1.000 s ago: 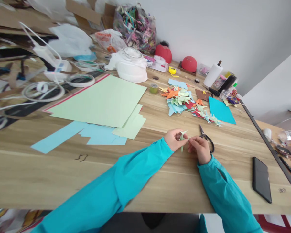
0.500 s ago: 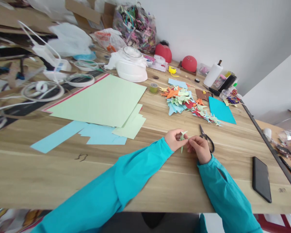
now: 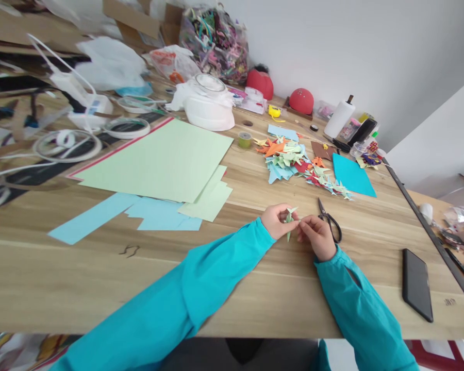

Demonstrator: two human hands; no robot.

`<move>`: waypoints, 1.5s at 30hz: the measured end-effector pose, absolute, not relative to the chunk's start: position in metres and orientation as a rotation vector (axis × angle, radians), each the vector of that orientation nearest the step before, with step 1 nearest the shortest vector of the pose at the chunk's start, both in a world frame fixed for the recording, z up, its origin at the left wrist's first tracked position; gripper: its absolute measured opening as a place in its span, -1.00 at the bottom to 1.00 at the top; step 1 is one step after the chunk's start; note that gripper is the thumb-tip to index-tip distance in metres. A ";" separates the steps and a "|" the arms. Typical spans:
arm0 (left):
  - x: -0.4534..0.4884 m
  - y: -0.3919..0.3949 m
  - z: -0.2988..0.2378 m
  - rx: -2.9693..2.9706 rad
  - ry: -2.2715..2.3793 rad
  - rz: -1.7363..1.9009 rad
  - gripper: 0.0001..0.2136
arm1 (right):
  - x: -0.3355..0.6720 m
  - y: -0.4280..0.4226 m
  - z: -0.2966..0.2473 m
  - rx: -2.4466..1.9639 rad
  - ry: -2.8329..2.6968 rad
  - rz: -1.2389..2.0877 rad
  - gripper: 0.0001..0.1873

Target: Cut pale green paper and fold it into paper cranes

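Between both hands, above the wooden table (image 3: 232, 288), is a small pale green origami crane (image 3: 289, 216). My left hand (image 3: 276, 221) pinches it between thumb and fingers. The fingertips of my right hand (image 3: 317, 236) are closed on the crane's right side; the fingers partly cover that part. Just beyond the right hand lie black-handled scissors (image 3: 332, 225), blades pointing away from me. A heap of folded paper cranes (image 3: 290, 159) in orange, green, blue and red lies farther back, trailing off to the right.
Large green sheets (image 3: 158, 159) and blue paper pieces (image 3: 166, 214) lie at left. A phone (image 3: 416, 284) rests near the right edge. A turquoise sheet (image 3: 353, 175) and a white bottle (image 3: 339, 118) stand at back right. Cables (image 3: 67, 144) and bags fill the far left.
Both hands stay almost in place, the left shifted very slightly leftward with the crane. Nothing was let go or newly picked up.
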State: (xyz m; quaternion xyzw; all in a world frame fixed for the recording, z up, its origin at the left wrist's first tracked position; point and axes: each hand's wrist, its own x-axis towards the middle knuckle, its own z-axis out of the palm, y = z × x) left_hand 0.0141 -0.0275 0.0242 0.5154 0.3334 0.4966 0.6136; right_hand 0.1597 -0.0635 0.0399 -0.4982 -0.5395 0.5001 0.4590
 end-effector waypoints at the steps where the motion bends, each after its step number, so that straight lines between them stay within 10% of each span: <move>1: 0.014 -0.028 0.024 1.194 0.768 1.142 -0.77 | 0.160 -0.064 0.040 -1.221 -1.333 1.226 -0.60; 45: 0.013 -0.028 0.025 1.209 0.789 1.149 -0.77 | 0.162 -0.062 0.038 -1.308 -1.245 1.280 -0.60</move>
